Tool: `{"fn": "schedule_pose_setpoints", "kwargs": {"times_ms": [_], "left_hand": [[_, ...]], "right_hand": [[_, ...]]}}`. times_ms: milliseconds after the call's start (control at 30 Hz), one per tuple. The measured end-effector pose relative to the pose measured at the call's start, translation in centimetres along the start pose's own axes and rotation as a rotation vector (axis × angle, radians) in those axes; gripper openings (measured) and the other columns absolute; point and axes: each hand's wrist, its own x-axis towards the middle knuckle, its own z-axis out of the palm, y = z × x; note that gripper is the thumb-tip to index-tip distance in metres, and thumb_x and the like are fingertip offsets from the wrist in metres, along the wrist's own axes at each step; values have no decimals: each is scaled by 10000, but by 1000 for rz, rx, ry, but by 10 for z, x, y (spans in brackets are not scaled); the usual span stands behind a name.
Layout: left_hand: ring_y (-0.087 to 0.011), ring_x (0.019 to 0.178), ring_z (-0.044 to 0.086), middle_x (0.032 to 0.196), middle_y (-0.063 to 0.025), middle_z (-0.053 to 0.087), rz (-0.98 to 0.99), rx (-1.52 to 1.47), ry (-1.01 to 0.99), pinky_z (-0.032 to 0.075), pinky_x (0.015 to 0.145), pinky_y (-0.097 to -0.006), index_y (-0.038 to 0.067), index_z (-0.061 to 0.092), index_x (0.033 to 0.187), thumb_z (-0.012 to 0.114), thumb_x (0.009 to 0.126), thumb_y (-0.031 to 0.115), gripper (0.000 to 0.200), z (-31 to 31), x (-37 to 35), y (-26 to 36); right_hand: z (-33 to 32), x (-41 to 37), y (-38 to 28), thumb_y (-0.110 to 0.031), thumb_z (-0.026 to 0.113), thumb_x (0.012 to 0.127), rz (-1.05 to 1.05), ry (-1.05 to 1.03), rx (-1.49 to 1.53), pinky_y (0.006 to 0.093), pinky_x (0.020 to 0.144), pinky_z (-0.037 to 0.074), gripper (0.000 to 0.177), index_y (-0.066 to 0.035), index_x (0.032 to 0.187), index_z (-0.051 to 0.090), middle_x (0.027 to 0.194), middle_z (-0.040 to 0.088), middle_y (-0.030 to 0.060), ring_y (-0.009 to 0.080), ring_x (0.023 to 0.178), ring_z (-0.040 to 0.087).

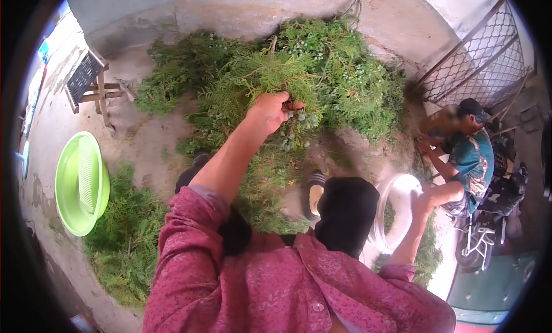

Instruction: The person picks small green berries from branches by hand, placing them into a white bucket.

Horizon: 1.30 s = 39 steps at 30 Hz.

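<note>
My left hand (269, 111) reaches forward into a heap of green cypress branches (351, 62). Its fingers are closed on a cypress sprig (302, 117) that carries round bluish cones. At my right side, my right hand (422, 202) is at the edge of a white bucket (376, 221), gripping its rim; glare blurs the fingers there. The bucket is tilted beside my right knee, and some green shows through its mouth.
On the left, a lime-green basin (64, 189) leans with a ribbed board inside, beside more cut branches (126, 247). A small wooden stool (98, 85) stands behind it. Another person (474, 154) sits at the right, near a mesh gate (477, 57). A wall (241, 14) closes the back.
</note>
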Motion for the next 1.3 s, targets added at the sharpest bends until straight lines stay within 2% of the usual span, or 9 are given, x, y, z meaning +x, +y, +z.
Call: {"fn": "schedule_pose_setpoints", "kwargs": {"times_ms": [67,100,167,233,367,567,767,1033,1300], "left_hand": [[-268,781,600,963,-119,527,14,-18,15,484,682,-408,4,458,979,432,875,40,113,2,1,-3],[-268,781,600,963,-119,527,15,-25,8,484,682,-408,4,458,979,432,875,40,113,6,0,-2],[-224,741,622,958,-94,543,-25,30,30,379,567,-314,25,431,997,387,899,93,128,11,-6,-3],[-221,731,620,958,-97,544,-31,48,14,386,571,-313,20,430,999,382,899,93,133,9,-2,-9],[-269,779,595,972,-135,528,-13,67,-16,489,655,-406,-18,448,1028,435,877,60,170,4,-1,-9],[-213,747,574,913,-115,541,21,55,-39,445,622,-368,-5,441,1052,408,888,104,200,0,-15,3],[-196,688,537,858,-95,543,77,145,-76,427,583,-345,-9,490,987,477,868,170,215,-14,-19,5],[-157,648,507,748,-62,537,202,544,-43,404,513,-308,24,518,924,540,843,268,258,-16,-22,7],[-151,608,512,740,-59,538,158,583,-33,399,504,-295,23,525,887,568,827,243,231,-13,-27,4]], "right_hand": [[-16,-29,-28,-169,624,664,-49,-180,-598,380,827,424,383,-12,1011,588,1015,568,210,318,972,538],[-21,-29,-50,-234,639,661,79,-261,-507,406,905,376,470,-20,1073,560,1142,506,203,337,1064,474],[-8,-21,-70,-200,651,674,-64,-205,-238,393,877,407,463,-16,1086,547,1117,524,191,307,1030,508],[-9,-20,-181,-167,679,675,82,-260,193,366,832,444,474,-11,1098,532,1067,547,182,272,982,544],[38,-29,-289,-192,741,637,-465,-296,329,341,775,473,533,-11,1089,524,1007,566,160,249,901,581],[93,-33,-358,-201,728,645,-667,-341,370,336,706,480,443,-16,1010,559,960,581,163,259,843,593],[105,-40,-369,-158,679,706,-505,-508,567,295,625,463,245,-14,885,595,750,614,103,215,699,592],[95,-41,-362,-75,605,755,168,-932,1113,201,460,398,88,-12,815,589,681,566,6,82,557,537],[93,-68,-364,-43,585,749,287,-759,1227,189,404,361,76,-7,814,566,670,554,34,92,490,516]]}}
